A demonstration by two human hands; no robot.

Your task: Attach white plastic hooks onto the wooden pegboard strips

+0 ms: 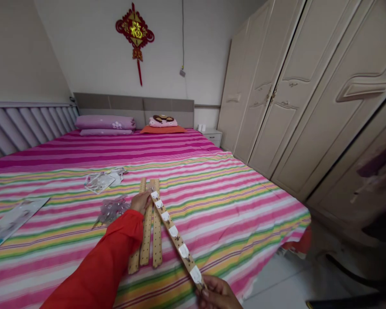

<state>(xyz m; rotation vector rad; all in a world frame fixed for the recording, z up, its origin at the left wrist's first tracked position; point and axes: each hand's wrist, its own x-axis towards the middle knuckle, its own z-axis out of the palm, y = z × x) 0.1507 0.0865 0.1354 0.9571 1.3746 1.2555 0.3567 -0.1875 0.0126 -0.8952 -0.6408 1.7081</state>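
A long, narrow tan strip (pixel 169 222) with dark dots slants across the middle, held a little above the bed. Several white hooks on backing pads sit in a row along it. My right hand (pixel 218 293) pinches its near end between thumb and fingers. At the far end, my left hand (pixel 141 202) is closed at the strip's edge, its fingertips partly hidden. Under and beside my left hand lie more dotted tan strips (pixel 157 244). A heap of clear plastic hooks (pixel 111 209) lies just left of my left wrist.
Clear packets (pixel 103 180) lie farther back on the striped bed sheet (pixel 244 206), and a flat clear package (pixel 14 219) is at the far left. Folded bedding (pixel 105 122) rests by the headboard (pixel 167 105). A tall wardrobe (pixel 286 98) stands along the right.
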